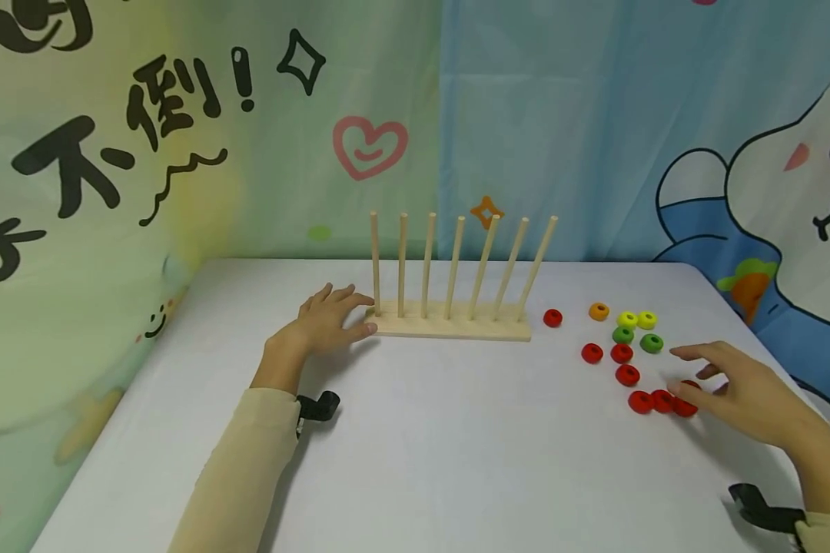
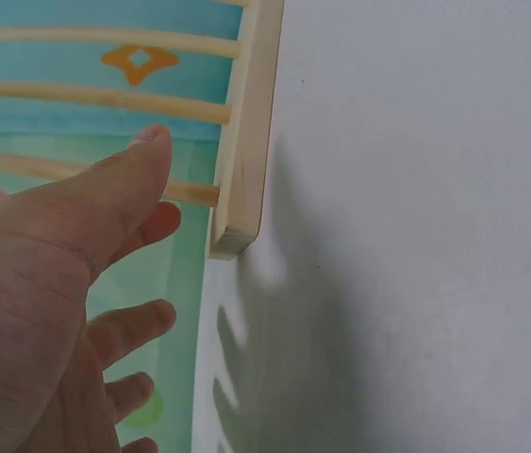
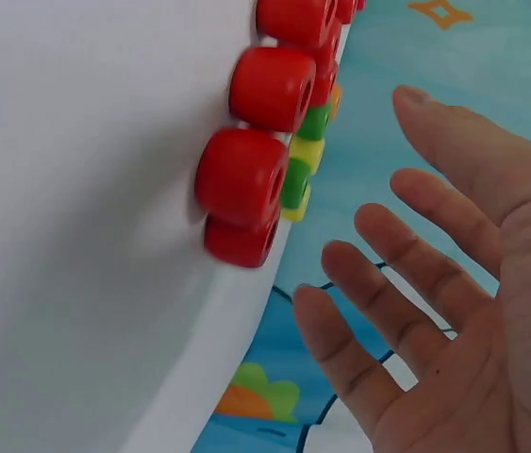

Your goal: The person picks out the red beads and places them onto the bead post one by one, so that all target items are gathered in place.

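Note:
A pale wooden stand [image 1: 456,329] with a row of several upright pegs sits toward the back of the table. At its left end is my left hand [image 1: 328,319], fingers spread and thumb extended; whether it touches the wood I cannot tell. In the left wrist view the thumb passes in front of the pegs [image 2: 152,94]. On the right, my right hand [image 1: 747,395] hovers with loosely bent fingers beside several red beads [image 1: 640,402], holding nothing. Its thumb partly covers the nearest ones in the head view. The right wrist view shows red beads [image 3: 241,175] apart from the fingers.
Two green beads [image 1: 652,343], two yellow beads [image 1: 647,319] and one orange bead [image 1: 599,311] lie behind the red ones. A single red bead [image 1: 552,317] is near the stand's right end. A printed curtain [image 1: 560,115] hangs behind the white table [image 1: 456,461].

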The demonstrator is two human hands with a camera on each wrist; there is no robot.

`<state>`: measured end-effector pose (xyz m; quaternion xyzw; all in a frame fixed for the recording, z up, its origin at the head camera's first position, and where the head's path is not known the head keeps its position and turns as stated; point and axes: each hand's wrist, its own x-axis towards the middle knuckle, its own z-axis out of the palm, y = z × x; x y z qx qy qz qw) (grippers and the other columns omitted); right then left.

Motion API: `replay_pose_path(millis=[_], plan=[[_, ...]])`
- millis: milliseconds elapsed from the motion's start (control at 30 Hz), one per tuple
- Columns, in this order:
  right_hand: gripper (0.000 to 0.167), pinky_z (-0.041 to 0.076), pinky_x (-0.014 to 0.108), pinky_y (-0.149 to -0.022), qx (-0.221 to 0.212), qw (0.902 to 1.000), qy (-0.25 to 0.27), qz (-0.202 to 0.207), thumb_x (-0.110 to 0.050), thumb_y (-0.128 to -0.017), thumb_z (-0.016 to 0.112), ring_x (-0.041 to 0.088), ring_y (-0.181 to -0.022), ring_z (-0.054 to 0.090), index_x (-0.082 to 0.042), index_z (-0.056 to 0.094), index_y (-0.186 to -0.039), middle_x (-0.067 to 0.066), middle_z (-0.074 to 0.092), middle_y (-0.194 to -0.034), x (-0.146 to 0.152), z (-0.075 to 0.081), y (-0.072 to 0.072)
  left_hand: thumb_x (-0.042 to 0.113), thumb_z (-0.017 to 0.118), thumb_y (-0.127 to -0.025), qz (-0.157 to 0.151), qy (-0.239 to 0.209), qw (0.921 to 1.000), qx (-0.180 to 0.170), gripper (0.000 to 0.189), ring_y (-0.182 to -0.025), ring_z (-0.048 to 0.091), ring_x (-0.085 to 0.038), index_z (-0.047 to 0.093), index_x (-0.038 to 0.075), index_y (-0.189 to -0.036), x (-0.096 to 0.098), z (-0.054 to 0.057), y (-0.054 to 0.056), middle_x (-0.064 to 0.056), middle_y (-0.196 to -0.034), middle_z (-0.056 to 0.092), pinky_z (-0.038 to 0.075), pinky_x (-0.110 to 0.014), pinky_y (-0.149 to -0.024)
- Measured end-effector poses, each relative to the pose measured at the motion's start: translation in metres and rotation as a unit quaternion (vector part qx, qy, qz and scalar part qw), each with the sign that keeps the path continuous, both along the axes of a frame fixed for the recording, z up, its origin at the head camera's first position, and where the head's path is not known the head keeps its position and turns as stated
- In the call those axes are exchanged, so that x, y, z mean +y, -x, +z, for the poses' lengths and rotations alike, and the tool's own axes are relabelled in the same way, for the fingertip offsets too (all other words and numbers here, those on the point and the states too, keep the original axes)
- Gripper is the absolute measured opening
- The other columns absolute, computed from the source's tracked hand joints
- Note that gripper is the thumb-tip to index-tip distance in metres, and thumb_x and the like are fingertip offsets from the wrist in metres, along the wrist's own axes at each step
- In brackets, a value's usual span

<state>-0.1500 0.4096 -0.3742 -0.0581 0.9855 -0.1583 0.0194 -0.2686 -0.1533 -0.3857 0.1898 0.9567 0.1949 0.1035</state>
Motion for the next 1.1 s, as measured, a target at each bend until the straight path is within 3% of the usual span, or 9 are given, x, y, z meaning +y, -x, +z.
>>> replay_pose_path(millis=[200,433,700,867,1100], plan=[[0.066,0.053,0.059,-0.077,-0.042,0.9990,0.009,-0.015,-0.040,-0.091,0.070,0.052,-0.106,0.049,0.002,0.047,-0.137,0.033,0.040,-0.132,0.013,-0.011,-0.002,0.056,0.052,-0.096,0.000,0.003,1.0000,0.000,0.051,-0.148,0.006,-0.044,0.049,0.032,-0.142,-0.001,-0.001,0.000,-0.011,-0.161,0.024,0.006,-0.063,-0.113],[0.063,0.046,0.066,-0.085,-0.079,0.9965,0.025,-0.005,-0.041,-0.099,0.057,0.055,-0.115,0.043,0.002,0.042,-0.143,0.035,0.037,-0.138,0.015,-0.022,0.000,0.054,0.054,-0.097,0.008,0.008,0.9999,0.010,0.051,-0.148,0.006,-0.045,0.050,0.029,-0.141,-0.008,-0.003,0.000,-0.012,-0.161,0.025,0.007,-0.063,-0.113],[0.051,0.050,0.062,-0.082,-0.069,0.9972,0.013,0.026,-0.010,-0.094,0.063,0.055,-0.111,0.049,0.003,0.046,-0.140,0.035,0.042,-0.135,0.016,-0.027,-0.001,0.053,0.053,-0.097,0.005,0.008,0.9999,0.003,0.050,-0.147,0.007,-0.047,0.050,0.031,-0.142,-0.013,-0.012,-0.001,-0.013,-0.160,0.025,0.007,-0.065,-0.112],[0.044,0.047,0.064,-0.086,-0.064,0.9970,0.008,0.044,-0.001,-0.094,0.057,0.054,-0.114,0.048,0.005,0.050,-0.136,0.034,0.048,-0.133,0.015,-0.024,0.002,0.053,0.053,-0.097,0.002,0.002,1.0000,0.009,0.052,-0.146,0.009,-0.049,0.048,0.032,-0.144,-0.011,-0.017,-0.001,-0.013,-0.160,0.026,0.010,-0.068,-0.111],[0.043,0.041,0.067,-0.091,-0.070,0.9968,0.000,0.040,0.013,-0.087,0.051,0.054,-0.117,0.044,0.009,0.054,-0.130,0.035,0.051,-0.130,0.019,-0.024,0.002,0.052,0.051,-0.099,0.000,-0.003,1.0000,0.006,0.049,-0.147,0.011,-0.045,0.046,0.033,-0.144,-0.006,-0.015,-0.001,-0.010,-0.159,0.030,0.011,-0.066,-0.112]])
